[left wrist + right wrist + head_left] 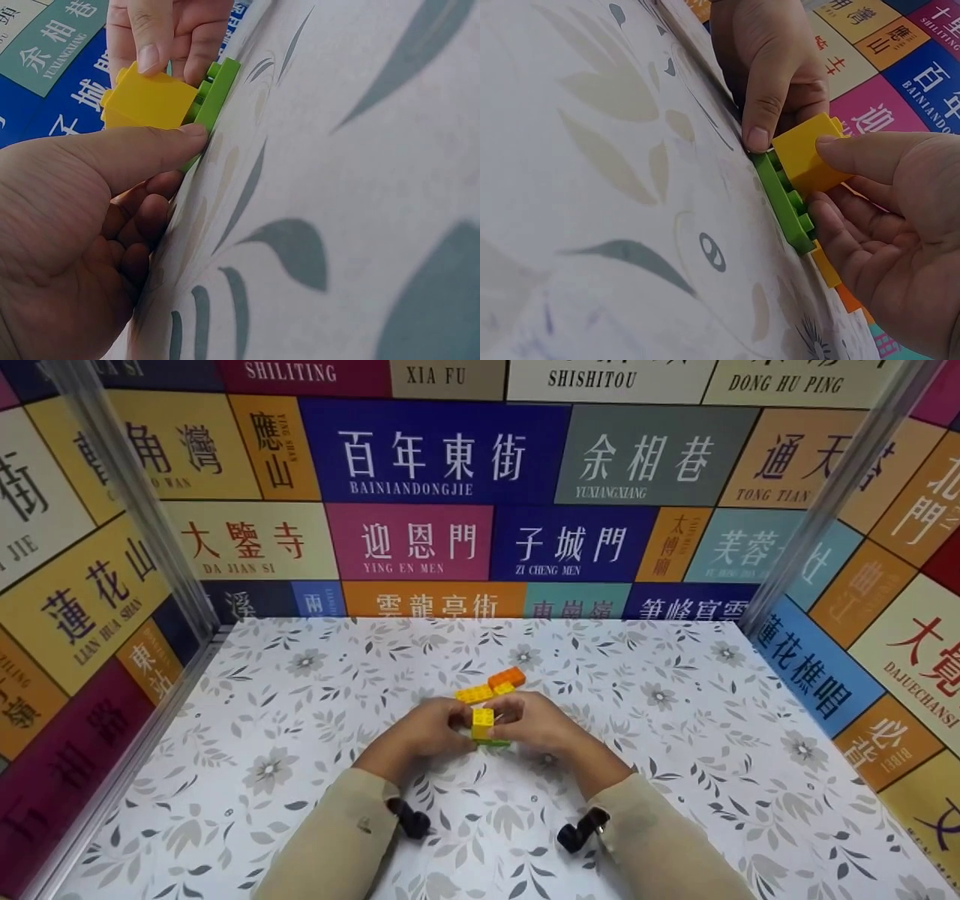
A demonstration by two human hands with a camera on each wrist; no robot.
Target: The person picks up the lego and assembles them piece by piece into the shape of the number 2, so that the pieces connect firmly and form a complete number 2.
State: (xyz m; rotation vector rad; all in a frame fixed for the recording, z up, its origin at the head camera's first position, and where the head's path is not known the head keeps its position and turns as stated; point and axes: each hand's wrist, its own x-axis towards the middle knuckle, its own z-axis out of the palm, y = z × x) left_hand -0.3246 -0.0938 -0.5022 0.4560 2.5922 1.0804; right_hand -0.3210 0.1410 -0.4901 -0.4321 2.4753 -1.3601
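Note:
Near the middle of the table, my two hands meet around a small toy brick assembly. A tall yellow block (481,723) stands on a thin green studded brick (786,206), with some green studs showing beside it in the right wrist view. My right hand (531,723) pinches the yellow block (154,99) between thumb and fingers. My left hand (433,729) grips one end of the green brick (217,94), thumb on top and fingers curled below. The green brick lies close along the tabletop.
Just beyond the hands lie a long yellow brick (473,694), an orange brick (507,677) and a smaller yellow brick (504,688) close together. The table (300,825) has a leaf-patterned cover. Printed panels (435,450) rise behind it and at both sides.

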